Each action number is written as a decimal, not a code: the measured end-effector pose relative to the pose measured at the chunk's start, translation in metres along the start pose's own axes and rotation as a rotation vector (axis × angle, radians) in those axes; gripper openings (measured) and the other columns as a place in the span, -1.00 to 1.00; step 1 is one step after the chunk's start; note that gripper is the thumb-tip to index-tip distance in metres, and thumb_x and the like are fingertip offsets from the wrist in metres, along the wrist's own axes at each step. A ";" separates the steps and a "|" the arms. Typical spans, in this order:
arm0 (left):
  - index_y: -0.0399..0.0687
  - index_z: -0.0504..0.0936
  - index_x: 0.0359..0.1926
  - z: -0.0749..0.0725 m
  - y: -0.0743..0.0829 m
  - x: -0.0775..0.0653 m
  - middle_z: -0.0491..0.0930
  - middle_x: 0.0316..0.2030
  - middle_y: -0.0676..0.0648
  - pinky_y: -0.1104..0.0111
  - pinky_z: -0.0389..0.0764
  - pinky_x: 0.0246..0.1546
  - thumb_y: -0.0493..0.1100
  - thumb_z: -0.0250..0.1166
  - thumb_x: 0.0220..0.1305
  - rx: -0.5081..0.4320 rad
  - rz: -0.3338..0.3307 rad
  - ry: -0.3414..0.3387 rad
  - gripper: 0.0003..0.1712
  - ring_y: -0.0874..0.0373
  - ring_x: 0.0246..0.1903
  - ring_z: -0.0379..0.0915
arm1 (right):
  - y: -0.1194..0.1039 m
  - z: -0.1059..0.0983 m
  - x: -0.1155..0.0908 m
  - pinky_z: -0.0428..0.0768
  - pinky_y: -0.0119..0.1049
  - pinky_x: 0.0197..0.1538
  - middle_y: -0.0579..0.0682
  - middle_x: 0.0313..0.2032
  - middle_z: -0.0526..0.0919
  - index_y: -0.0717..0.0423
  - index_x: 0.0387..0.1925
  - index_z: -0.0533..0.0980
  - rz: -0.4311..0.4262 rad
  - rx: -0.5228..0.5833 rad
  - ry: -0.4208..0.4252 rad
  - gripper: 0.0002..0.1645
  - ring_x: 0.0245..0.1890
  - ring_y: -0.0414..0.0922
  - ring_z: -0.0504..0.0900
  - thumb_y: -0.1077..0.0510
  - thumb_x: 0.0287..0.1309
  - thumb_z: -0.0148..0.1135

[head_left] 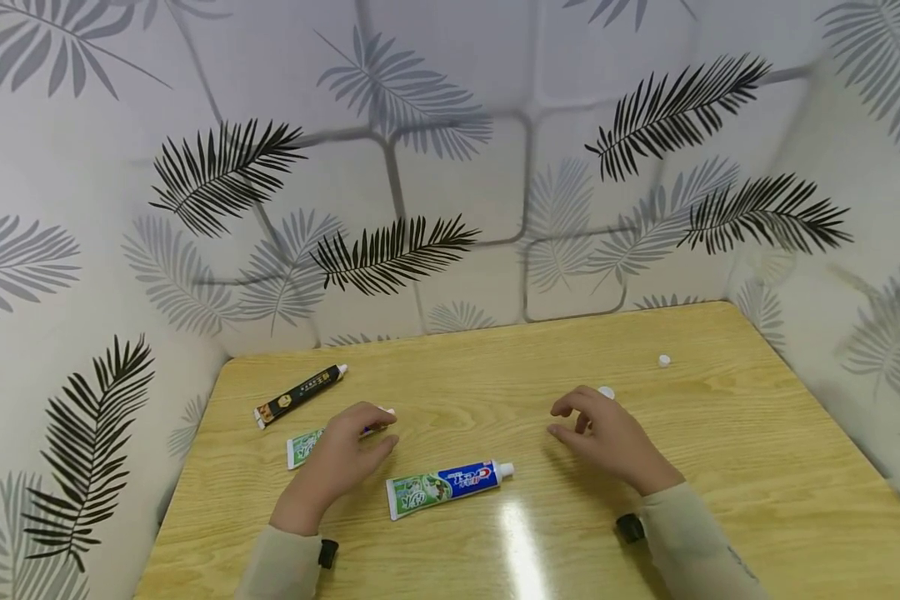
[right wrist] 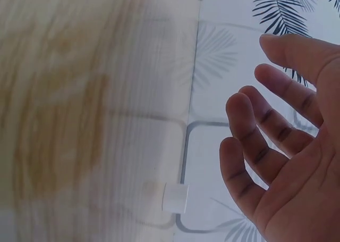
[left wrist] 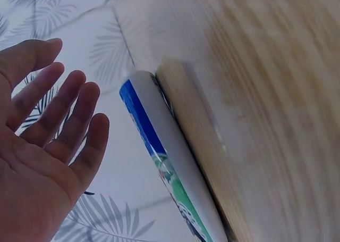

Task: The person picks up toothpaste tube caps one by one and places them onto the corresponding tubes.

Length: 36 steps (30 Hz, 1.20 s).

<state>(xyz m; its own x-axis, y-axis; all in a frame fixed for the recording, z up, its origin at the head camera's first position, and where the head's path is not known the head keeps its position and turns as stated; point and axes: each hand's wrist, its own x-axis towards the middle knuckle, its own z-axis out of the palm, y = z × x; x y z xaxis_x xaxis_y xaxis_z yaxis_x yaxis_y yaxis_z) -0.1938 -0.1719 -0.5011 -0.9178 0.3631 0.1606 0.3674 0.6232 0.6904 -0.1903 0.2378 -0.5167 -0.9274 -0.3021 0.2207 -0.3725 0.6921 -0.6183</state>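
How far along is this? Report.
Apparently done: a black tube and two green-blue tubes are laid out. In hand: nothing; the left hand and right hand are empty. Remaining, probably: capping, since two white caps lie loose, apart from the tubes.

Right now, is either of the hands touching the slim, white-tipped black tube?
No, the slim black tube lies on the yellowish wooden table, apart from the left hand and the right hand.

L hand: fingers relaxed, sl. bent, thumb apart
R hand: fingers loosely curved, thumb apart
L arm: sleeved, in from btm, angled inward
R arm: ditto, btm R
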 end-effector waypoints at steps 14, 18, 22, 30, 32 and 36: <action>-0.12 0.76 0.10 -0.017 -0.023 -0.003 0.73 0.02 -0.08 0.02 0.72 0.08 -0.12 0.45 0.42 0.098 -0.016 0.104 -0.69 -0.01 0.03 0.69 | 0.018 -0.012 -0.005 0.59 -0.28 -0.25 -0.08 -0.05 0.70 0.02 0.01 0.70 0.116 -0.048 0.029 -0.73 -0.28 -0.21 0.61 -0.01 0.40 0.43; -0.14 0.76 0.08 -0.023 -0.029 -0.003 0.74 0.02 -0.10 -0.03 0.69 0.09 -0.13 0.45 0.42 0.119 -0.019 0.132 -0.71 -0.04 0.04 0.68 | 0.025 -0.020 -0.006 0.62 -0.21 -0.21 -0.03 -0.02 0.71 0.04 0.02 0.70 0.157 -0.051 0.047 -0.70 -0.24 -0.15 0.65 -0.05 0.43 0.39; -0.16 0.76 0.09 -0.029 -0.035 -0.003 0.73 0.02 -0.11 -0.09 0.68 0.08 -0.17 0.46 0.39 0.124 -0.019 0.163 -0.70 -0.09 0.03 0.65 | 0.032 -0.026 -0.006 0.62 -0.17 -0.20 0.04 0.00 0.71 0.07 0.06 0.69 0.190 -0.053 0.061 -0.63 -0.21 -0.08 0.66 -0.09 0.45 0.36; -0.16 0.76 0.07 -0.039 -0.048 0.001 0.73 0.00 -0.16 -0.08 0.66 0.05 -0.19 0.46 0.40 0.148 -0.012 0.205 -0.73 -0.09 0.00 0.61 | 0.045 -0.032 -0.006 0.55 -0.21 -0.29 0.10 -0.03 0.70 0.10 0.16 0.65 0.246 -0.080 0.060 -0.54 -0.23 -0.06 0.63 -0.10 0.43 0.37; -0.17 0.76 0.06 -0.041 -0.050 0.001 0.73 -0.01 -0.17 -0.07 0.66 0.04 -0.20 0.46 0.40 0.152 -0.014 0.222 -0.73 -0.10 -0.01 0.61 | 0.046 -0.033 -0.005 0.53 -0.22 -0.30 0.12 -0.03 0.68 0.11 0.19 0.63 0.255 -0.082 0.056 -0.51 -0.23 -0.05 0.62 -0.10 0.43 0.37; -0.16 0.76 0.06 -0.046 -0.055 -0.001 0.73 -0.02 -0.19 -0.09 0.66 0.03 -0.20 0.46 0.39 0.167 -0.032 0.242 -0.73 -0.14 -0.01 0.62 | 0.048 -0.036 -0.005 0.52 -0.22 -0.31 0.16 -0.02 0.64 0.13 0.25 0.60 0.274 -0.079 0.040 -0.46 -0.22 -0.02 0.60 -0.10 0.42 0.38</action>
<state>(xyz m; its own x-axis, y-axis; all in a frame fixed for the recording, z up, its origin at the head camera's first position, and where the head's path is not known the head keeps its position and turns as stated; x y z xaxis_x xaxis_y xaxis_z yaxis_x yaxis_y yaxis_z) -0.2204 -0.2384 -0.5064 -0.9311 0.1785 0.3182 0.3393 0.7442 0.5753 -0.2049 0.2965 -0.5205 -0.9938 -0.0718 0.0844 -0.1082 0.7935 -0.5988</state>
